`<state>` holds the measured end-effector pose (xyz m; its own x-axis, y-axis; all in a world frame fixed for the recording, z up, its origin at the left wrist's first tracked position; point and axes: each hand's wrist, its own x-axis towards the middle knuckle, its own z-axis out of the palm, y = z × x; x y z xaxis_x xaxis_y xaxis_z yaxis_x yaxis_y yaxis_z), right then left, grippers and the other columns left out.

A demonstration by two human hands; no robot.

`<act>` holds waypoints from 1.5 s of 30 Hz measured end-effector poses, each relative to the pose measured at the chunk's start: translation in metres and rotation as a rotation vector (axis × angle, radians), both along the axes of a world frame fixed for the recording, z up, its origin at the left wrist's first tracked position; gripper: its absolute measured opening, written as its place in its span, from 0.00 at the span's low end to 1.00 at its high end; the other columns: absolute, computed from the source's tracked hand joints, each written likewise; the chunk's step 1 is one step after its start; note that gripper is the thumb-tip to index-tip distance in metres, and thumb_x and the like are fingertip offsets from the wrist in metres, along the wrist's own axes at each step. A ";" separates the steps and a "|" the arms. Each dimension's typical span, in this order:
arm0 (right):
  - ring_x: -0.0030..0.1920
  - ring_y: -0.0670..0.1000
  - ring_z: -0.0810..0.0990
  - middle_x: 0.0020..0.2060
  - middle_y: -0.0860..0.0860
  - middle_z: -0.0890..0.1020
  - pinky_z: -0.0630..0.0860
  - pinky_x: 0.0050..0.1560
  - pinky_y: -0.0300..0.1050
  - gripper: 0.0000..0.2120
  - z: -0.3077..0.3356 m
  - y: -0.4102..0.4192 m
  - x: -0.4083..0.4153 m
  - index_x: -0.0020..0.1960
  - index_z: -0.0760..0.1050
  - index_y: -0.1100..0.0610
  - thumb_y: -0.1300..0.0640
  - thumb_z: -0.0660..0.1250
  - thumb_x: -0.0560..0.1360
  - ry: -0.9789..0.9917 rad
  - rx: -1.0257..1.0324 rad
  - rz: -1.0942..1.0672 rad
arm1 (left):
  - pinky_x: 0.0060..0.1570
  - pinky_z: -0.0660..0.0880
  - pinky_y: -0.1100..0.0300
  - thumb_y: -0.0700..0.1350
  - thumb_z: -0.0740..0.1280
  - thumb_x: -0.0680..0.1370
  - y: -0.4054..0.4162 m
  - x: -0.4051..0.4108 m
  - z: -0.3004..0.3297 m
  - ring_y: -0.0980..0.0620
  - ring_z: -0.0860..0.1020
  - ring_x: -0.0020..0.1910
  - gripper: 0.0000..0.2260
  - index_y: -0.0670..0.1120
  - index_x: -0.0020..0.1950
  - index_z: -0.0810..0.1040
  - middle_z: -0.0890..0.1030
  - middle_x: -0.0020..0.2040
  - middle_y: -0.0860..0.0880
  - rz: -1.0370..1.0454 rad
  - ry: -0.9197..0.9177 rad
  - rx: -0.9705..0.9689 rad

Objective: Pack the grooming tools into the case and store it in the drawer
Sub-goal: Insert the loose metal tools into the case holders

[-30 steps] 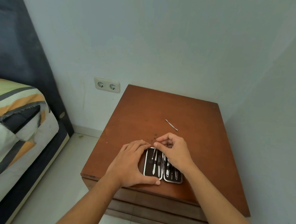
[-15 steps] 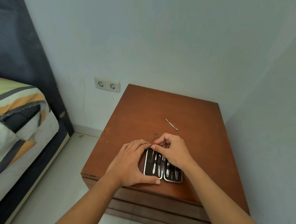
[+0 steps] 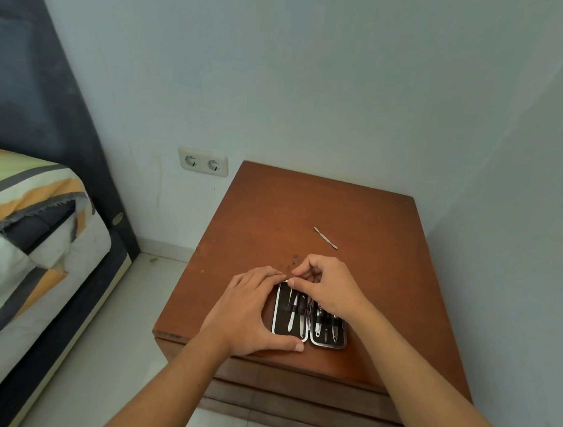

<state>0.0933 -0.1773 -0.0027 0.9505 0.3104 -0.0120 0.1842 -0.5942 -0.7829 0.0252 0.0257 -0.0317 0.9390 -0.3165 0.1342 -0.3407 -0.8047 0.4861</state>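
Note:
A black grooming case lies open near the front edge of the brown nightstand, with several metal tools in its two halves. My left hand presses on the case's left side, thumb along its front edge. My right hand hovers over the case's far end and pinches the top of a thin metal tool that points down into the left half. One slim metal tool lies loose on the nightstand behind my hands.
The nightstand fills a corner, with walls behind and to the right. Its drawer fronts show below the top, closed. A double wall socket sits to the left. A bed with a striped cover stands at the far left, with tiled floor between.
My right hand has shifted slightly toward the case's far left end with the thin tool pinched in it. My left hand has stayed on the case.

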 end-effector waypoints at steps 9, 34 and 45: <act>0.45 0.41 0.75 0.47 0.41 0.76 0.73 0.51 0.41 0.09 0.006 -0.003 -0.006 0.49 0.83 0.49 0.47 0.78 0.73 -0.134 -0.278 0.138 | 0.79 0.51 0.60 0.83 0.68 0.62 -0.001 -0.001 0.001 0.60 0.58 0.79 0.55 0.54 0.81 0.64 0.65 0.78 0.59 0.005 -0.006 0.003; 0.44 0.42 0.78 0.45 0.42 0.81 0.71 0.46 0.34 0.07 0.006 -0.026 0.001 0.51 0.84 0.47 0.51 0.78 0.74 -0.160 -0.114 -0.103 | 0.80 0.53 0.58 0.84 0.68 0.61 -0.001 -0.002 0.003 0.60 0.59 0.78 0.56 0.54 0.81 0.64 0.65 0.77 0.60 0.009 0.000 -0.003; 0.43 0.43 0.76 0.47 0.48 0.82 0.71 0.51 0.42 0.17 0.014 -0.045 0.097 0.64 0.81 0.46 0.62 0.72 0.78 -0.071 -0.340 -0.039 | 0.81 0.52 0.57 0.83 0.68 0.61 0.000 -0.002 0.004 0.61 0.57 0.79 0.56 0.54 0.81 0.64 0.64 0.78 0.60 0.012 0.008 -0.007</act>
